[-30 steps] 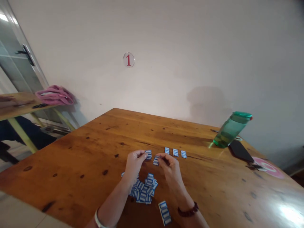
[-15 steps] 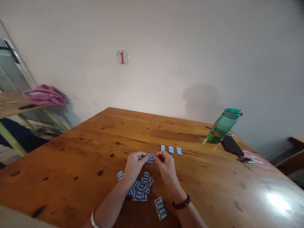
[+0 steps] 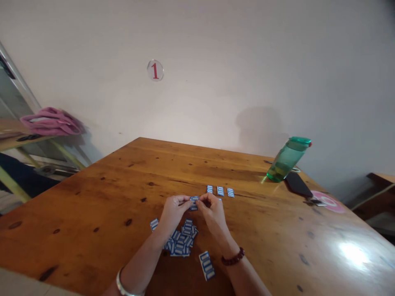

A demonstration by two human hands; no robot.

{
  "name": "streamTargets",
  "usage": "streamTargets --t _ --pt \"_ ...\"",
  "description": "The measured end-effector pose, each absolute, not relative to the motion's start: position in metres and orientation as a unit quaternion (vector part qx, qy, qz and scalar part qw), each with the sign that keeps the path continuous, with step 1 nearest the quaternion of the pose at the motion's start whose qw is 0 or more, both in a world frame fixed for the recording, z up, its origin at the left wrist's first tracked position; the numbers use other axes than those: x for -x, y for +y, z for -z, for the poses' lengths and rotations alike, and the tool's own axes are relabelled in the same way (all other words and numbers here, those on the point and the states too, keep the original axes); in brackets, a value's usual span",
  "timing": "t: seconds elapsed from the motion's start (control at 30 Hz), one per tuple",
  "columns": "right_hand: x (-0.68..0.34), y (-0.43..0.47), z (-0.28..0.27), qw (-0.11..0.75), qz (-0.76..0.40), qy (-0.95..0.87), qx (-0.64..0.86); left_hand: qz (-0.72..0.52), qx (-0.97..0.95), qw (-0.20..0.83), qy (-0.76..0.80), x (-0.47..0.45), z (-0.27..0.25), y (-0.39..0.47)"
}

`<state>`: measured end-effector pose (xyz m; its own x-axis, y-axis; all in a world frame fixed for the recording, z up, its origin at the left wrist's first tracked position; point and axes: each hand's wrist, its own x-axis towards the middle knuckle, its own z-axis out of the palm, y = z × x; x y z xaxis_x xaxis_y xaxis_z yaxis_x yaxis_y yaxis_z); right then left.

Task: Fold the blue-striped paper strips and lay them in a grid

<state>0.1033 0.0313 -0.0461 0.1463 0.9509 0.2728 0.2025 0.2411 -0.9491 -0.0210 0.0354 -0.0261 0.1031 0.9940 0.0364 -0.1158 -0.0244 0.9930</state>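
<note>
Between my two hands is a small blue-and-white card [image 3: 194, 204] with pale bars across it. My left hand [image 3: 173, 212] pinches its left side and my right hand [image 3: 213, 211] pinches its right side. Below them lies a loose pile of similar cards [image 3: 182, 240], partly behind my left forearm. One card [image 3: 154, 224] lies apart at the pile's left, and another [image 3: 206, 266] lies nearer me, by my right forearm. Beyond my right hand, three cards stand in a row: left [image 3: 210, 189], middle [image 3: 220, 191] and right [image 3: 230, 192]. A further card's edge is mostly hidden by my right hand.
On the wooden table [image 3: 129, 189], a green bottle [image 3: 288, 160] stands at the back right. Beside it lie a dark flat case [image 3: 298, 184] and a pink round piece [image 3: 328, 201]. A pink cloth [image 3: 52, 121] rests on another table at the left.
The view has shifted slightly, so everything appears a little higher and further left. Both hands still hold the card in almost the same place.
</note>
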Motion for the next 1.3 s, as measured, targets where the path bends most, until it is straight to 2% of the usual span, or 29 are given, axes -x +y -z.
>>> streamTargets --t 0.27,0.43,0.67,0.93,1.07,1.3 --pt "-0.1 0.025 0.04 0.549 -0.298 -0.573 0.531 -0.515 -0.504 0.529 0.448 0.021 0.028 0.036" --pt "-0.106 0.018 0.029 0.541 -0.298 -0.593 0.517 -0.545 -0.433 0.544 0.469 0.028 0.028 0.039" --pt "-0.114 0.003 0.019 0.377 -0.247 -0.724 0.522 -0.647 -0.208 0.617 0.396 0.051 0.013 0.044" --pt "-0.087 0.002 0.028 0.132 -0.085 -0.836 0.526 -0.665 -0.055 0.685 0.294 0.071 0.003 0.05" --pt "-0.073 0.011 0.031 0.081 -0.064 -0.858 0.504 -0.675 -0.031 0.684 0.275 0.073 0.005 0.051" --pt "-0.082 0.012 0.026 0.047 -0.065 -0.842 0.534 -0.666 -0.024 0.702 0.251 0.072 0.006 0.05"
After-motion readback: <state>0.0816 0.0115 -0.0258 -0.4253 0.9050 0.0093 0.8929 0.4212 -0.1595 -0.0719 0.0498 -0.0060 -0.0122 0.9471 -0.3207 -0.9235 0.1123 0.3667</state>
